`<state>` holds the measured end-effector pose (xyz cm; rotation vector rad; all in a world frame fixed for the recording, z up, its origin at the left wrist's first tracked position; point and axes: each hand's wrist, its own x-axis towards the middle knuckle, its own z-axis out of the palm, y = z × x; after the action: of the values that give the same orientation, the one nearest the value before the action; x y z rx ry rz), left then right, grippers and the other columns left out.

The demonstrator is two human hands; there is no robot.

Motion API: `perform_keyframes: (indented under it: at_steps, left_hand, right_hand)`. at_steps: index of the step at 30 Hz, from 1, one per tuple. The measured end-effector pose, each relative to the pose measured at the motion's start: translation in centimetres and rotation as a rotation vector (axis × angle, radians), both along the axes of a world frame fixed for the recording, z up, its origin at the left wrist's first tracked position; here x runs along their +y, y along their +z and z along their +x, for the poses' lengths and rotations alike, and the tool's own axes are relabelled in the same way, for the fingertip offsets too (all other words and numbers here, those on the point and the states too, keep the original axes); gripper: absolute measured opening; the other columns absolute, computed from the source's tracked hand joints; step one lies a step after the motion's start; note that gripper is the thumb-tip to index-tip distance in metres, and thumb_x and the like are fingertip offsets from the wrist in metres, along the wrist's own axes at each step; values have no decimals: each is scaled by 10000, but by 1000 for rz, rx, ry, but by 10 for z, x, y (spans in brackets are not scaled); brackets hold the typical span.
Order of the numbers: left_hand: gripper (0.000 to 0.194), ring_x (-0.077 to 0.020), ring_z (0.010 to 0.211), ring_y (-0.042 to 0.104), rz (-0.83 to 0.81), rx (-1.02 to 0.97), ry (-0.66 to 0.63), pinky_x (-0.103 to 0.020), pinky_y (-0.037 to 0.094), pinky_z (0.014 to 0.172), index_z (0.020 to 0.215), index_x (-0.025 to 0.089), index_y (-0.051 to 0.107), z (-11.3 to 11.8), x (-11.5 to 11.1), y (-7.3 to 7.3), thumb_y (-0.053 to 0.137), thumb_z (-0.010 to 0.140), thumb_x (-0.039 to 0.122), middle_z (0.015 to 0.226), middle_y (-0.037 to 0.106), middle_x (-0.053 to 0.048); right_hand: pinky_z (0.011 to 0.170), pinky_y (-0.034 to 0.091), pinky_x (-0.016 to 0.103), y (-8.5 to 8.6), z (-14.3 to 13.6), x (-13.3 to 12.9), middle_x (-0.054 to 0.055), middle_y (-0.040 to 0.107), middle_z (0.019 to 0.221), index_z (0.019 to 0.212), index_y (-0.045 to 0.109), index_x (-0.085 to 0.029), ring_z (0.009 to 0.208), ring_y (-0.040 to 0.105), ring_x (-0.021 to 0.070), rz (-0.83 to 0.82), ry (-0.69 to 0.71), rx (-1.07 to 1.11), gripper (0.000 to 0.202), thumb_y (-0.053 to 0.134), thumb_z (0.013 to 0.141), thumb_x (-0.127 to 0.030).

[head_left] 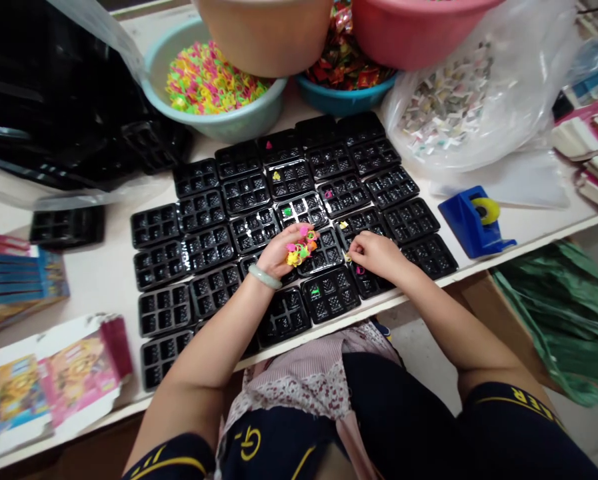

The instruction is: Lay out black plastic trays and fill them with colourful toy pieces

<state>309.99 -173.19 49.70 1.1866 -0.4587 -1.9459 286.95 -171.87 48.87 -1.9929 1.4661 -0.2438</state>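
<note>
My left hand (279, 253), with a pale green bangle on the wrist, cups a small heap of toy rings (303, 248) in pink, yellow, green and orange. Right of it, my right hand (373, 253) is pinched low over the trays, a small yellowish toy ring at its fingertips, partly hidden. Black compartment trays (211, 247) lie in rows under both hands. Single pieces sit in some trays: a green ring (287, 211), a yellow ring (277, 176), a pink ring (329, 194) and a green ring (315, 291) near the front edge.
A pale blue basin (211, 123) of toy rings stands behind the trays, beside stacked orange (273, 40) and pink (419, 33) basins. A clear bag (459, 100) of small pieces lies back right. The blue tape dispenser (471, 223) is right; printed boxes (53, 380) lie left.
</note>
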Motion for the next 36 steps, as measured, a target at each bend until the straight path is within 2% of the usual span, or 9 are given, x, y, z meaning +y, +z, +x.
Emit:
perform_keyframes:
  at_steps: [4,9,12,16,19,23,30,33,36]
  left_hand:
    - [127,-113,600,663,-19,2,-39,-172,544,518,883,115,630,-2,-3,-1,657,759,121,851,710,-100]
    - [106,-121,648,678,-32,64,-151,-187,563,575,871,110,643,-32,-9,3,657,766,110,817,709,-90]
    - [103,-124,639,674,-15,86,-205,-198,553,578,873,105,647,-58,-11,6,656,770,104,789,700,-80]
    - [136,-116,605,656,-8,125,-258,-213,533,585,860,108,642,-87,-12,5,700,737,115,771,687,-52]
    - [185,-93,604,639,3,161,-274,-207,524,627,876,104,645,-104,-12,4,729,712,112,755,675,-25]
    - [200,-96,644,646,21,187,-307,-206,522,656,868,98,640,-119,-11,3,751,703,121,757,675,-24]
    - [149,-108,598,650,1,172,-362,-190,515,554,827,111,620,-127,-11,5,734,736,142,749,675,-43]
    - [112,-111,629,664,-7,143,-339,-185,536,575,843,109,632,-122,-14,10,704,757,122,766,683,-52]
    - [114,-107,620,664,-4,105,-327,-184,549,578,858,112,640,-116,-18,14,688,755,102,772,688,-50]
  right_hand:
    - [627,413,252,3,-32,-10,4,601,745,715,642,-183,648,534,117,-22,-202,-222,101,634,790,-251]
    - [719,451,324,0,-82,-45,35,614,803,709,652,-184,702,546,159,-235,-448,23,118,653,787,-273]
    - [740,471,340,4,-84,-49,41,614,832,797,682,-182,723,558,167,-208,-407,-21,64,677,772,-240]
    - [707,498,303,26,-58,-20,48,613,1010,1093,664,-224,770,583,145,-235,-155,-377,280,657,824,-300]
    - [748,502,308,37,-43,-2,53,603,1055,1112,666,-237,850,593,157,-245,-43,-407,293,666,824,-289]
    - [748,502,314,28,-46,0,47,617,981,967,700,-211,815,593,149,-230,-153,-469,165,640,836,-289]
    - [729,531,313,12,-89,3,30,679,904,1073,671,-219,760,608,138,79,-470,-790,370,668,775,-438]
    - [741,526,329,9,-118,13,28,680,867,1045,696,-214,738,605,144,4,-549,-635,352,688,761,-423]
    - [785,509,352,3,-138,23,44,675,907,1014,728,-222,757,600,157,-68,-431,-351,262,672,789,-344]
